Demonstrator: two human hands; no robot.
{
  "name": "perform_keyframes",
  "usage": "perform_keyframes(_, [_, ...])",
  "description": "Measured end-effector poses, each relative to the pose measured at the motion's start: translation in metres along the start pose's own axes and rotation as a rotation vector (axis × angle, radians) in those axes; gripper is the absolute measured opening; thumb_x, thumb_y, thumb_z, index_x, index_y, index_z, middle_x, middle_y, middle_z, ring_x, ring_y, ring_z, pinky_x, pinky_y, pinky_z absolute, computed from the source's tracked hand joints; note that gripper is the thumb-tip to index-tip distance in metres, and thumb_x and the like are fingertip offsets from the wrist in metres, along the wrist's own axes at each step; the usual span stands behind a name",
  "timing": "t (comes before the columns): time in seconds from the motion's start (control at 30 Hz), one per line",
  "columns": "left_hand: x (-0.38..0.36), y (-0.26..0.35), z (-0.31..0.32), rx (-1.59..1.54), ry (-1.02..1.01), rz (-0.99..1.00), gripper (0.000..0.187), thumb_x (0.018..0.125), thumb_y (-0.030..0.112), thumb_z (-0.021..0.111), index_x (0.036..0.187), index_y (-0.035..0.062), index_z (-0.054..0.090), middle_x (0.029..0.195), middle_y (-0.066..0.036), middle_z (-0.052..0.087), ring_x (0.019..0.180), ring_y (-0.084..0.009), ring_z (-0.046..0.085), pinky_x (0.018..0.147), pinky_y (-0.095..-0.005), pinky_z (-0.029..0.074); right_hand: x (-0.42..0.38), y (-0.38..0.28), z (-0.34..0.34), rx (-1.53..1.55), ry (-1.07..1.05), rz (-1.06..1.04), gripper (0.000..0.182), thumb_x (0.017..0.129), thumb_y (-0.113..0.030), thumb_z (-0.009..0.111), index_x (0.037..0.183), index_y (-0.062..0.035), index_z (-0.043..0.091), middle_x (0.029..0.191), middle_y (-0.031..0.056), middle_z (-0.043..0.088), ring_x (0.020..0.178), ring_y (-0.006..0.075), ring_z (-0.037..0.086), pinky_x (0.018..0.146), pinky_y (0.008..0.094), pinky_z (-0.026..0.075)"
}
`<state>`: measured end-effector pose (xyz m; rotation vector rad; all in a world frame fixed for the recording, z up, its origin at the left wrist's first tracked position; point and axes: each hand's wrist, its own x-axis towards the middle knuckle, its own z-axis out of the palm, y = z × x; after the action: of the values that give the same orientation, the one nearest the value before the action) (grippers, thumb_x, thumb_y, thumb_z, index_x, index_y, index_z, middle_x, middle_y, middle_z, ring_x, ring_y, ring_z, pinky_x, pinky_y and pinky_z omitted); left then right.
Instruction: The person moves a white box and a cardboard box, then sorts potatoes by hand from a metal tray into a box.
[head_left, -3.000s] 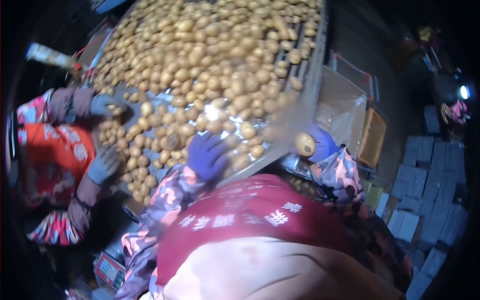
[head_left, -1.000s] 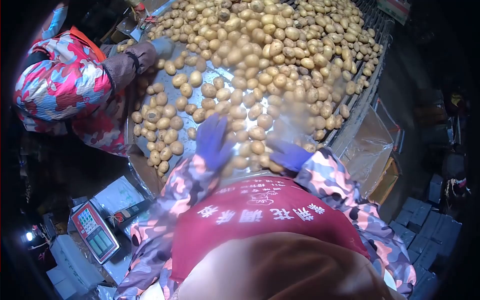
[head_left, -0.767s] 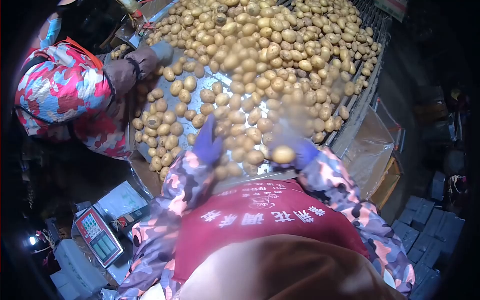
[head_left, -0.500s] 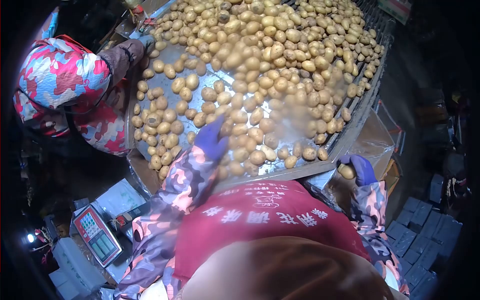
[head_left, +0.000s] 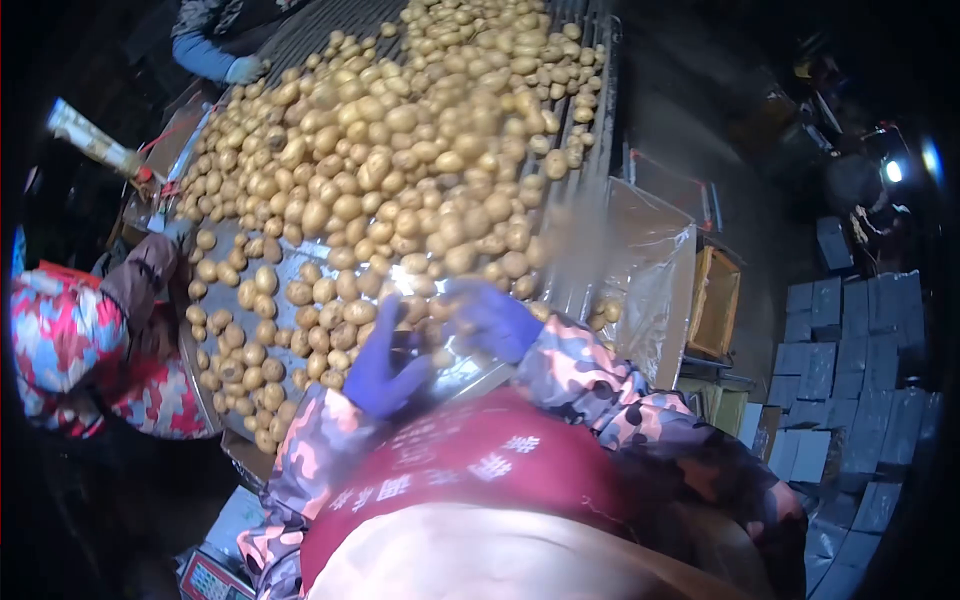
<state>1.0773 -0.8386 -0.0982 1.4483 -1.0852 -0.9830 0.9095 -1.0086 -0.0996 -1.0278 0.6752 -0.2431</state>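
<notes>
Facing potatoes (head_left: 375, 170) strewn across the metal table (head_left: 468, 372), we held our left hand (head_left: 383, 365) with thumb and fingers parted, seemingly empty; near it, our right hand (head_left: 500, 320) curved its fingers, any grip too blurred to tell.

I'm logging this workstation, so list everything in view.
potatoes: uncountable, tan, on table
table: one, grey, under potatoes
carton: one, brown, right of table
frame: one, yellow, right of carton
boxes: many, grey, far right
tube: one, white, upper left
keypad device: one, red, bottom left
co-worker: one, pink clothing, left
other person's hand: one, grey glove, top left
apron: one, maroon, bottom middle
left hand: one, purple glove, by potatoes
right hand: one, purple glove, by potatoes
</notes>
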Motion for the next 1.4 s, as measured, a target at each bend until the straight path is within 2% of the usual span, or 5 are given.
perform_keyframes(0.3, [-0.011,-0.075,-0.049,0.963,0.202,0.254,0.079,0.081,0.029,0.074,0.147,-0.0017,0.040,0.146,-0.032,0.042,0.133,-0.0485,0.044,0.109,-0.0523,0.036,0.016,-0.070,-0.337,-0.635,0.520,-0.806,0.029,0.097,-0.028,0.051,0.107,-0.0019,0.059,0.101,0.0136,0.064,0.090,0.0236,0.063,0.088,0.0375,0.051])
perform_keyframes(0.4, [-0.029,-0.093,-0.037,1.162,0.106,0.263,0.075,0.083,0.041,0.069,0.145,0.0039,0.046,0.146,-0.028,0.045,0.136,-0.0472,0.041,0.109,-0.0632,0.029,0.033,-0.069,-0.307,0.176,0.287,-0.845,0.031,0.100,-0.028,0.051,0.113,-0.0006,0.057,0.111,0.0150,0.064,0.097,0.0244,0.063,0.092,0.0364,0.050])
perform_keyframes(0.67, [-0.124,-0.103,-0.057,1.105,0.183,0.043,0.062,0.090,0.032,0.064,0.145,0.0105,0.047,0.151,-0.019,0.042,0.141,-0.0427,0.036,0.115,-0.0629,0.019,0.096,-0.015,-0.074,-1.865,0.273,-0.841,0.064,0.089,-0.043,0.068,0.136,-0.0019,0.053,0.140,0.0251,0.050,0.129,0.0426,0.047,0.108,0.0542,0.035])
perform_keyframes(1.0, [-0.182,-0.097,-0.035,0.977,0.545,0.011,0.063,0.086,0.024,0.067,0.140,-0.0028,0.046,0.143,-0.029,0.045,0.132,-0.0483,0.044,0.108,-0.0584,0.032,0.110,0.016,0.088,-1.427,-0.366,-0.100,0.058,0.094,-0.041,0.059,0.142,-0.0117,0.046,0.138,0.0127,0.051,0.129,0.0316,0.048,0.108,0.0502,0.039])
perform_keyframes(1.4, [-0.170,-0.081,-0.037,1.043,0.506,0.077,0.051,0.077,0.025,0.074,0.127,0.0171,0.066,0.137,-0.024,0.052,0.121,-0.0496,0.051,0.098,-0.0640,0.038,0.025,0.018,0.037,-1.485,-0.980,-0.890,0.039,0.095,-0.022,0.061,0.131,-0.0071,0.059,0.137,0.0168,0.055,0.131,0.0360,0.049,0.112,0.0491,0.037])
